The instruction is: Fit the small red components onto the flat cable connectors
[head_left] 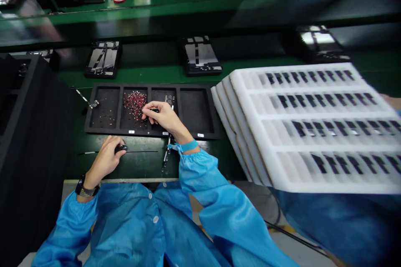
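Note:
My left hand (108,156) is closed in a pinch on a small dark electronic part (120,148) just above the green bench. A thin dark strip (142,151) extends sideways from beside it; whether they are joined I cannot tell. My right hand (163,116), with a blue wrist strap, reaches over the black divided tray (152,133). Its fingers are pinched at the edge of a heap of tiny red-and-silver parts (135,102) in the second compartment. Something dark shows under those fingers, too hidden to name. Narrow circuit strips (169,100) lie partly beneath my right wrist.
A small board with a white-and-black tail (94,104) rests at the tray's left edge. White foam trays (266,133) of black parts, slightly blurred, stand at right. Black foam trays (31,133) are stacked left. Phone-like assemblies (103,59) line the green bench behind.

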A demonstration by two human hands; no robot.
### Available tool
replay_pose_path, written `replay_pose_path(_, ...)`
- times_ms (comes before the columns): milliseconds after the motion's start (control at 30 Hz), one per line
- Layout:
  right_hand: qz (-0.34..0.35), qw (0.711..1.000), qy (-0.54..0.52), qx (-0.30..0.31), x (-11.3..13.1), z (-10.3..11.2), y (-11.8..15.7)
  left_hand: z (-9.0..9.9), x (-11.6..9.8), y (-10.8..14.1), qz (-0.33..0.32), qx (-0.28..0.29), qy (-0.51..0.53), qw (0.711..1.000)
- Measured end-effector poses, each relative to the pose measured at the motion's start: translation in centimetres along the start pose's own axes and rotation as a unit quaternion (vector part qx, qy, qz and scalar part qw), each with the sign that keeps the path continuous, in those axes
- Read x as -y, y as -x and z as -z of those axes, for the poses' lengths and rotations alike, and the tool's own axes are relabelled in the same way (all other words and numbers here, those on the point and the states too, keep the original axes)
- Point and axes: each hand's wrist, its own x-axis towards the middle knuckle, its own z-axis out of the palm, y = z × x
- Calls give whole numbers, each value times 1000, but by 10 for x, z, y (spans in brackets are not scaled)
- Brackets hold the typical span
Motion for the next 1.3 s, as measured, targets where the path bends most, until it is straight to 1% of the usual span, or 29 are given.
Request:
replay_pose_path(167,11,1000,9,14,2,0,1,1,-2,-3,12,8,-3,1000)
replay_pose_path(333,6,1000,9,10,-1,-1,0,1,-2,-8,9,25,-11,1000)
replay_pose_path(533,11,1000,13,19,0,-2,0,-2,1,-7,-4,15,-17,1000)
replay_pose_path(633,12,999,18,25,1,-2,1,2,3,-6,-4,12,12,1000)
replay_pose_path(733,15,999,32,32,3,-1,2,11,0,-6,29,6,81,996)
replay_pose_path(800,17,999,34,38,4,-2,3,19,-6,-6,52,-14,142,988)
replay_pose_path(867,18,998,29,48,5,-3,5,27,-17,-8,68,-40,211,974)
replay_pose_path(1000,17,996,22,84,10,-10,9,35,-37,-25,97,-54,333,936)
replay_pose_path(1067,17,994,17,104,12,-14,12,35,-43,-40,101,-69,378,918)
replay_pose_path(1133,22,993,7,111,14,-17,14,33,-45,-56,99,-85,419,898)
replay_pose_path(1200,32,994,-4,102,15,-19,15,29,-45,-71,94,-95,445,886)
replay_pose_path(1300,41,996,-12,79,15,-19,14,21,-43,-88,80,-103,463,877)
